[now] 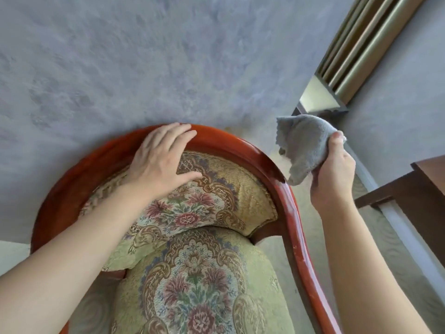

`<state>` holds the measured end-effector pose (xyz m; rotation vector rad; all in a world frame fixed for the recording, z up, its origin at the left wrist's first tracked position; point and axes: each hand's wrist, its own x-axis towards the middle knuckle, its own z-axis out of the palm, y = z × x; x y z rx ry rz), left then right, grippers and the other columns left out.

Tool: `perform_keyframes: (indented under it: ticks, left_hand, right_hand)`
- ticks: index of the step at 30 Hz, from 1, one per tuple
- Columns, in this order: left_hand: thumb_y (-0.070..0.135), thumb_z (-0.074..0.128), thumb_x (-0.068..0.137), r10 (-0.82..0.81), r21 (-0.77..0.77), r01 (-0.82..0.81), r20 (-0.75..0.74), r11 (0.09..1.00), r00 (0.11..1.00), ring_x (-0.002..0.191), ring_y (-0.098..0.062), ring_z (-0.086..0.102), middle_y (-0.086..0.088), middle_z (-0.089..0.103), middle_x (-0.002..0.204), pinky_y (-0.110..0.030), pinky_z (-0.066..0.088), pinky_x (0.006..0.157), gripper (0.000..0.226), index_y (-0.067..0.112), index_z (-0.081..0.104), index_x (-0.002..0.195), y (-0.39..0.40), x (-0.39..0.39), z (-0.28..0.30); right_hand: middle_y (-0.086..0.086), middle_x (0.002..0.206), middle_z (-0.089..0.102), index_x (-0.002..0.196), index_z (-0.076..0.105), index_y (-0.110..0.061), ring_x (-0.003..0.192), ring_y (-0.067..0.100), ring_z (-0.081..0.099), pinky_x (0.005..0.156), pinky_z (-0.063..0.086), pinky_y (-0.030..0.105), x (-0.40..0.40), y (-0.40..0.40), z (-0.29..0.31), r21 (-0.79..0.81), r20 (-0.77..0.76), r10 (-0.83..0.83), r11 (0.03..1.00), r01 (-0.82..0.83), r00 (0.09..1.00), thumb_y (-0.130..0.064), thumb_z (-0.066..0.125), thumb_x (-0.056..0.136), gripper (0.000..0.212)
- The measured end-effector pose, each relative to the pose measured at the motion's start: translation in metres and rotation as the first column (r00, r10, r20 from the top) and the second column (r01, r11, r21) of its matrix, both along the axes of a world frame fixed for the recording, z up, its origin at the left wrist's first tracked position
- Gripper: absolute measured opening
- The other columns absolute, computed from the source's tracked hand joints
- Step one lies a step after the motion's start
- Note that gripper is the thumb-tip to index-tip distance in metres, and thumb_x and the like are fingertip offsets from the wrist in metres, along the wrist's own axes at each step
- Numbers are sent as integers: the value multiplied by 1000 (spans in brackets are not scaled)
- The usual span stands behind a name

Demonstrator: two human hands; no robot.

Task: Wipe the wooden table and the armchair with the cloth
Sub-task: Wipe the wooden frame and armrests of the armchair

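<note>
The armchair (243, 145) fills the lower middle of the head view, with a curved red-brown wooden frame and floral tapestry on its back and seat. My left hand (161, 162) lies flat with straight fingers on the top of the backrest, fingertips over the wooden rim. My right hand (333, 174) grips a bunched grey cloth (303, 150), held in the air just right of the chair's upper right rail. A corner of the dark wooden table (409, 186) shows at the right edge.
A grey textured wall (168, 56) stands close behind the chair. Gold-brown curtains (366, 44) hang at the upper right. Pale patterned carpet (395, 256) runs between the chair and the table, beside a white baseboard.
</note>
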<state>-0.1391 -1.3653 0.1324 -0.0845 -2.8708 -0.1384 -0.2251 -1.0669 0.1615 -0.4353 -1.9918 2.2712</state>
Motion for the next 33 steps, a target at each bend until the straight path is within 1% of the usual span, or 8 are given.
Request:
perform_keyframes:
  ticks: [4, 8, 10, 14, 17, 19, 26, 33]
  left_hand:
    - [68, 72, 73, -175, -13, 177, 63, 984, 982, 150, -24, 28, -5, 39, 159, -37, 6, 127, 100, 15, 40, 151, 58, -33, -5]
    - [75, 69, 69, -259, -86, 269, 115, 959, 959, 137, -25, 45, -2, 54, 145, -39, 17, 123, 98, 17, 49, 145, 101, -64, -12]
    - [79, 67, 67, -297, -145, 316, 139, 938, 945, 118, -24, 57, 3, 65, 128, -38, 35, 109, 88, 23, 58, 134, 113, -79, -11]
    - [91, 58, 59, -251, -293, 332, 281, 897, 926, 91, -21, 68, 9, 72, 96, -34, 38, 69, 72, 32, 62, 100, 120, -111, 2]
    - [98, 49, 55, -245, -379, 329, 254, 865, 936, 78, -26, 71, 5, 73, 82, -31, 30, 60, 76, 29, 61, 85, 119, -121, 1]
    - [90, 52, 60, -288, -366, 338, 186, 867, 939, 72, -27, 72, 4, 73, 78, -29, 31, 59, 70, 25, 65, 81, 118, -118, -5]
    - [33, 58, 86, -282, -317, 314, 144, 895, 949, 64, -33, 70, -3, 71, 75, -31, 38, 55, 19, 17, 63, 76, 115, -115, -10]
    - [87, 61, 59, -334, -280, 349, 102, 894, 937, 62, -28, 69, 0, 70, 69, -31, 43, 55, 72, 17, 63, 73, 115, -113, -10]
  right_hand:
    - [10, 80, 47, 86, 61, -9, 75, 22, 44, 71, 39, 37, 4, 27, -11, 115, -30, -31, 993, 35, 999, -45, 45, 102, 43]
    - [9, 81, 53, 84, 58, 3, 74, 21, 50, 72, 43, 37, 11, 48, -30, 80, 38, -129, 989, 126, 991, -49, 46, 100, 55]
    - [8, 77, 55, 83, 55, 11, 71, 22, 52, 71, 45, 38, 17, 53, -42, 59, 78, -157, 987, 152, 985, -52, 46, 97, 66]
    - [-7, 49, 51, 52, 49, -18, 52, 14, 50, 56, 43, 36, 44, 36, -65, 356, 38, -86, 932, 67, 996, -61, 35, 94, 61]
    - [12, 105, 74, 94, 73, -6, 109, 26, 66, 99, 46, 41, 66, 6, -92, 591, 3, 178, 793, -146, 984, -50, 29, 98, 62]
    - [13, 150, 47, 138, 57, -4, 147, 29, 34, 124, 18, 37, 72, -13, -108, 703, -89, 326, 690, -173, 941, -34, 31, 102, 53]
    - [17, 152, 44, 141, 52, -1, 147, 31, 32, 124, 19, 45, 40, -43, -105, 802, -312, 457, 597, -28, 833, -22, 46, 103, 43]
    - [13, 152, 44, 142, 50, -1, 146, 24, 34, 120, 29, 45, 88, 18, -138, 835, -159, 293, 549, -30, 943, -27, 39, 104, 47]
